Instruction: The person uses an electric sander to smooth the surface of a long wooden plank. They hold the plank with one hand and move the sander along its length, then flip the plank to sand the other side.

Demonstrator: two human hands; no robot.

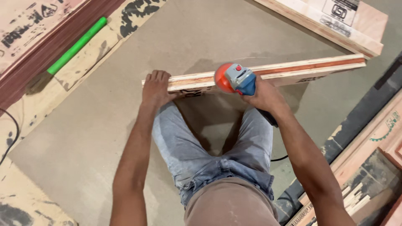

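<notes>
**Edge work on a plywood strip with a handheld power tool**

The left hand lies palm-down over the near-left end of the plywood strip, fingers wrapped over the top edge and pressing it in place. The right hand is clenched around the body of a handheld power tool with an orange guard and a blue-grey housing; the tool sits on the upper edge of the strip, just right of the left hand and well apart from its fingers. Whether the tool is running cannot be told.

The strip stands on its long edge on a large grey-brown board laid flat, running from the left hand out to the upper right. The person's knees, in light jeans, flank the near side of the strip.

Judged procedure for good results:
- Keep the holding hand clear of the tool's path and the strip braced against tipping
- Hold the tool level on the edge, with steady even pressure
- Mind the black cable trailing behind the right forearm

Further out, a green tube rests on stacked sheets at upper left, and a thick plywood panel lies at upper right
</notes>
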